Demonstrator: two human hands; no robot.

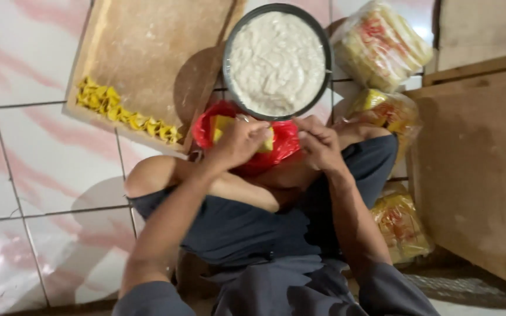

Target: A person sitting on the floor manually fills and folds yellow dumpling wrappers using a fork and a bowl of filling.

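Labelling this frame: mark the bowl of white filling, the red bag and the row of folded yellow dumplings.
bowl of white filling [227, 58], head view, left dark rim.
red bag [285, 143], head view, right side.
row of folded yellow dumplings [125, 114], head view, middle of the row.

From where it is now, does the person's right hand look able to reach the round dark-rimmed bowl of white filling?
Probably yes. The right hand sits just below the rim of the round dark-rimmed bowl of white filling, and nothing lies between them; the red plastic bag lies to its side.
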